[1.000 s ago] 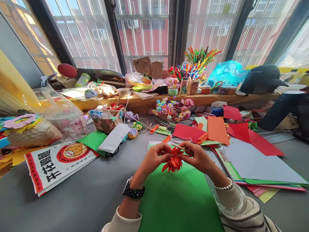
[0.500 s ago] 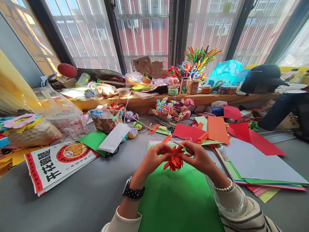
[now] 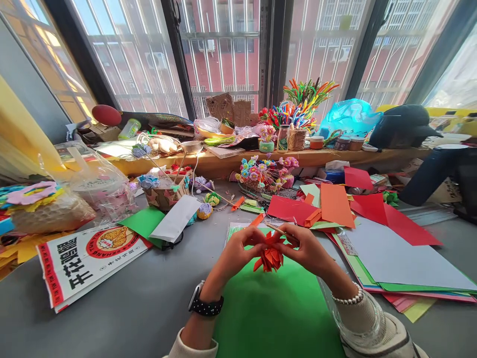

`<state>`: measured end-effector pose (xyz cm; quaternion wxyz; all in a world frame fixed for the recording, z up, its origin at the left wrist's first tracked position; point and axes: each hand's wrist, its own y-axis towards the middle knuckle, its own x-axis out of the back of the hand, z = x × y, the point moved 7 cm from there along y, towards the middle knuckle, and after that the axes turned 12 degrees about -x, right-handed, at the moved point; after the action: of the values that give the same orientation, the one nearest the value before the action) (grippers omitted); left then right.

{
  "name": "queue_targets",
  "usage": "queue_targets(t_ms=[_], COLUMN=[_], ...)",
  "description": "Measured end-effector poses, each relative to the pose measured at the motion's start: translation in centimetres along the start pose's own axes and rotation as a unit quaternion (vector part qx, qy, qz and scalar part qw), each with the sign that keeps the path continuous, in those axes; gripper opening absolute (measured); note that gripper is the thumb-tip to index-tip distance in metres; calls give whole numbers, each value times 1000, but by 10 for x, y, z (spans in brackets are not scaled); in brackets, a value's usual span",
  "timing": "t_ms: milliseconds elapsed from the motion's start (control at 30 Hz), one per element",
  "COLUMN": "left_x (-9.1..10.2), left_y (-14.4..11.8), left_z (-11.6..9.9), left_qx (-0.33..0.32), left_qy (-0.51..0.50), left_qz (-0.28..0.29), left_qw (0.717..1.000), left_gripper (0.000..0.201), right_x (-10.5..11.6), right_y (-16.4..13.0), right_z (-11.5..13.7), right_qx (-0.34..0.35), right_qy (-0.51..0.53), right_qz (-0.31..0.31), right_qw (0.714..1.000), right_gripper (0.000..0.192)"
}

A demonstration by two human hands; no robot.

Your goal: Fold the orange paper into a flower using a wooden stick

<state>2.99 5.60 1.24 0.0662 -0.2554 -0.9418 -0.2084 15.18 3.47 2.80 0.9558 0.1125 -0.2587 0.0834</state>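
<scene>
You are in the middle of shaping a red paper flower (image 3: pixel 271 257), which sits at the lower centre of the frame, held up just above the green sheet (image 3: pixel 276 313) on the grey table (image 3: pixel 141 298). Your left hand (image 3: pixel 236 253) pinches the flower's left side, thumb and fingertips pressed together on a petal. Your right hand (image 3: pixel 307 248) pinches the right side and also holds a thin wooden stick (image 3: pixel 280 229) that slants up toward the left, lying across the top of the flower. This looks like the petal-curling step: the stick lies against a petal edge while the other hand steadies the rest.

The next move calls for a light, even grip, so the folds do not crush, and for turning the flower a little between the fingers to bring a fresh petal under the stick. Loose red and orange sheets (image 3: pixel 335 201) lie just beyond your hands, toward the centre right.
</scene>
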Motion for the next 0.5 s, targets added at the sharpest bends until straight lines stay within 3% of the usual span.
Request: queue_targets(t_ms=[267,500], left_x=[2,2], left_y=[1,0], left_z=[6,2], left_qx=[-19,4], left_qy=[24,35], left_qz=[-3,14], left_qw=[1000,999], left_gripper=[11,15], right_x=[3,2], right_y=[1,1], right_z=[0,-3], right_qx=[11,5], right_qy=[-66,-97], right_qz=[-54,-36], right_qw=[996,995], right_gripper=[3,9])
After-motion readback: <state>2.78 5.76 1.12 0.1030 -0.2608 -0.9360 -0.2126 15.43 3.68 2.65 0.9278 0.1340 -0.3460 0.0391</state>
